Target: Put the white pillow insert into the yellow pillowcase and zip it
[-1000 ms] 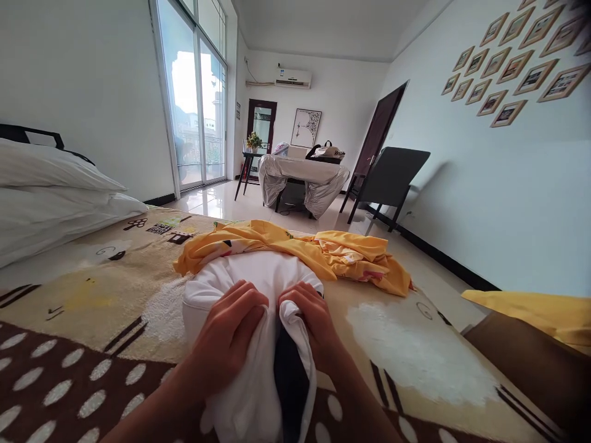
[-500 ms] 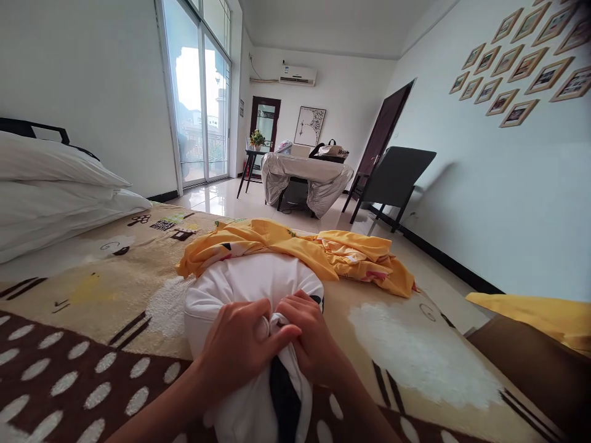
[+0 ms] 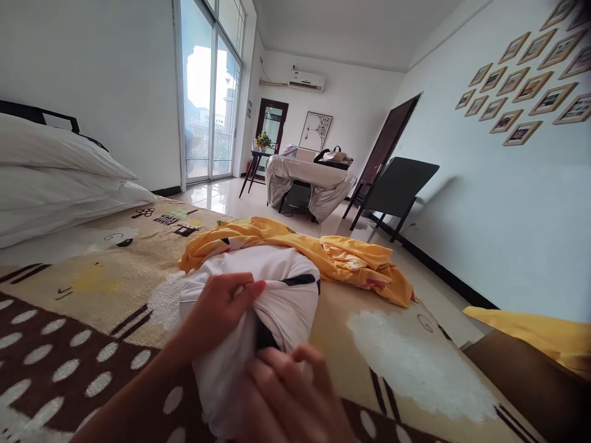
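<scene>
Taking the white cloth as the landmark, the room opens out beyond it: pale walls, a glossy floor, tall glass doors far off to its left and framed pictures high to its right. The patterned blanket lies under the white cloth and spreads out on both sides, soft-looking, with a brown dotted band at the near end. Well past the cloth stands a tabletop draped in shiny sheeting; a dark chair is to the right of that. Stacked white bedding sits left of the cloth, and a rumpled yellow cloth runs along its far edge, touching it. The white cloth itself is bunched in a rounded heap directly in front of the person. As I judge it, the handling is midway: the fabric is gathered and partly turned over, but folds are loose and a dark part shows between them, so it is not settled. The left hand has its grip pinched on an upper fold; the right hand, blurred at the near end, has a grip I cannot tell.
</scene>
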Available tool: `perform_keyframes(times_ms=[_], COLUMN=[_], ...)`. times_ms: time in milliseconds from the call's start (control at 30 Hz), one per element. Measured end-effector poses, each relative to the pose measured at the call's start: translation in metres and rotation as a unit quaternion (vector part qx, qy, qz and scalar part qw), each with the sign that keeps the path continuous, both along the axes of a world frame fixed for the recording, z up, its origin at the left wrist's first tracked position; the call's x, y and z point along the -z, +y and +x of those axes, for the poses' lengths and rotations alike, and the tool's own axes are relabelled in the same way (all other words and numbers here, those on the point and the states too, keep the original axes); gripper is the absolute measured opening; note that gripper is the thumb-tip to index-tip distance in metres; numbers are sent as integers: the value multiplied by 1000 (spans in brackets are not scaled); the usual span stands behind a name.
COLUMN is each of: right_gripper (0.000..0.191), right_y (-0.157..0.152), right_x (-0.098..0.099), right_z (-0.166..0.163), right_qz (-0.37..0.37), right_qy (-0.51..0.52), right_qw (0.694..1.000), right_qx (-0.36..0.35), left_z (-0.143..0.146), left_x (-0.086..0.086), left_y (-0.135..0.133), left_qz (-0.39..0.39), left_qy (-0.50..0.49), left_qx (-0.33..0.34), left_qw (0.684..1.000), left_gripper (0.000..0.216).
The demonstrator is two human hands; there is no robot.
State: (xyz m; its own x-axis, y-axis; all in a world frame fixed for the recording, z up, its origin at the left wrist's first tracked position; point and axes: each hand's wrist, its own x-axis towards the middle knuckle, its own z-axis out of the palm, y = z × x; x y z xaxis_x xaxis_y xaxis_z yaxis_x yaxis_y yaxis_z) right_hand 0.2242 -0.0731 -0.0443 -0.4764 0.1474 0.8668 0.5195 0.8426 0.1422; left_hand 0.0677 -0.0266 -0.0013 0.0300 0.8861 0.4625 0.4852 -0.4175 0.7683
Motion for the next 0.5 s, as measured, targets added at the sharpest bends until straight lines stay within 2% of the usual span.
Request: perform_keyframes(times_ms=[100,200,367,500], right_gripper=[36,44,27,32], right_y=[-12,-10,-4,-7], right_x=[34,52,56,60], right_z=[-36,-54,-51,-53], right_qz=[28,18,39,60], right_qy=[65,80,-42,-111], right_qw=[992,984,987,984], right_qx=[105,158,153,125], left_z=[-14,-22,-22,-19], left_x=[-6,-11,-13,-15], left_y=[1,-2,-11,-17], left_qz=[3,8,42,64], left_qy=[-42,-74,-148,-184], left_qx=[-18,-22,-50,-95], left_qw=[999,997,987,976], left_gripper=[44,45,46,44])
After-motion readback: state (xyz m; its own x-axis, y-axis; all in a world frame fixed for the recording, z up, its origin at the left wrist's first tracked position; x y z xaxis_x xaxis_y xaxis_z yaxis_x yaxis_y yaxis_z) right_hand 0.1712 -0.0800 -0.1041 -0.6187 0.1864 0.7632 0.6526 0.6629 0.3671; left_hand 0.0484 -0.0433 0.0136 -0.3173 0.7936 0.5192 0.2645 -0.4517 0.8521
